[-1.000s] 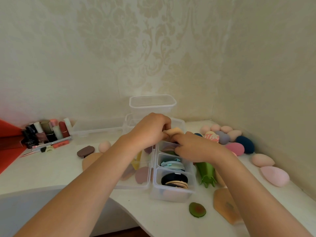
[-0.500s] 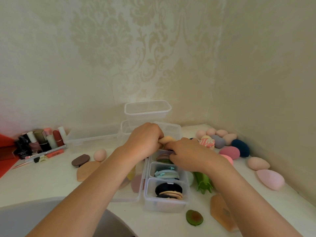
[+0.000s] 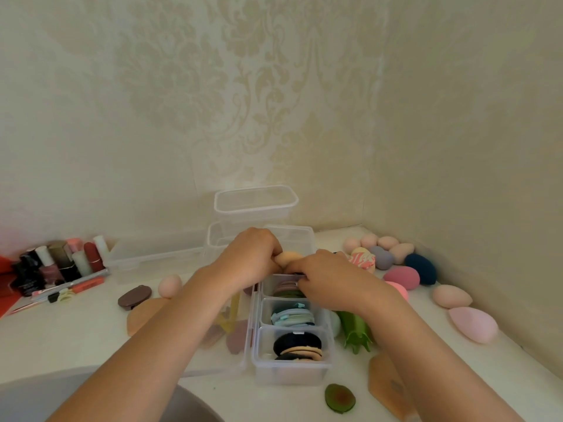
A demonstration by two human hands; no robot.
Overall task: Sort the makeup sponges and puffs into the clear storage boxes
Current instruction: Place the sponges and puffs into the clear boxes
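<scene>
Little has moved: both hands stay at the far end of the divided box [image 3: 291,371]. Left hand [image 3: 251,257] fingers curl round the peach puff [image 3: 289,257], just above the far compartment. Right hand [image 3: 330,278] fingers curled there too; hold hidden, can't tell. Step, by my read: seating the puff. Next: press it in edgewise, then release.

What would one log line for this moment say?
step: filling divided box | left hand: holds peach sponge | right hand: fingertips at far compartment puffs, grip unclear | egg sponges loose at right
</scene>
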